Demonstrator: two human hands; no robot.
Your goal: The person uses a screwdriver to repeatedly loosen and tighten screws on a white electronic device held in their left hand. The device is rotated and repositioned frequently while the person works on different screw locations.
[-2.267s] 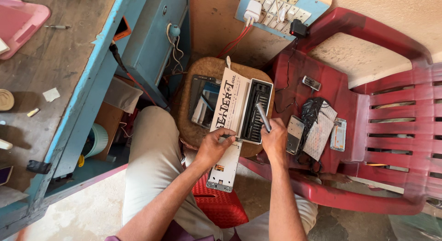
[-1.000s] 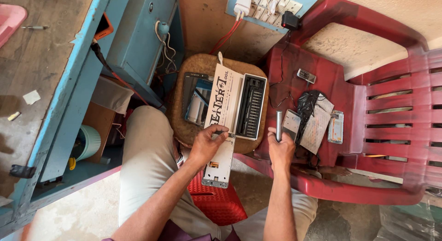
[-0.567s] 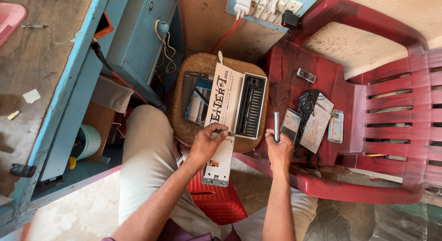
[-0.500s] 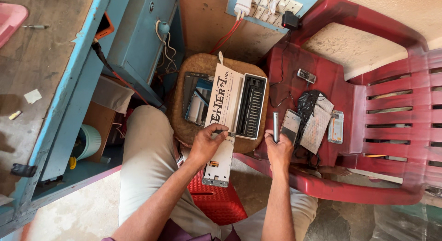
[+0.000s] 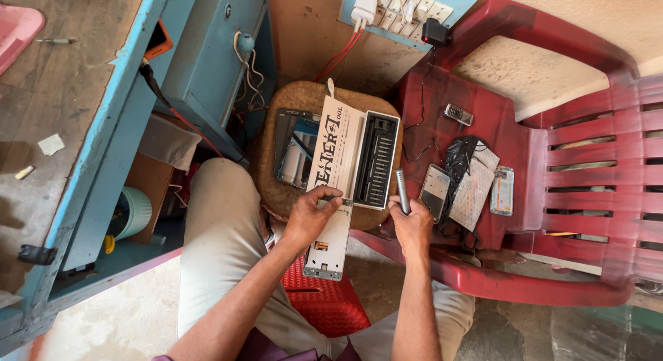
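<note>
Pinching the near edge of the open screwdriver-bit case (image 5: 356, 157), the left hand (image 5: 312, 212) has a closed grip; the right hand (image 5: 411, 223), just beside it, clasps a grey driver handle (image 5: 401, 190) upright.

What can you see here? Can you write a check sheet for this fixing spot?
Surface: round brown stool holding an open screwdriver bit case.
Job's things: white phone frame; grey screwdriver handle.
Clutter: phones and parts on the red plastic chair.
Grippers: left hand pinches the frame's top; right hand grips the handle upright.
Cables: red wires from the wall socket board.
Surroundings: blue workbench, red basket.
</note>
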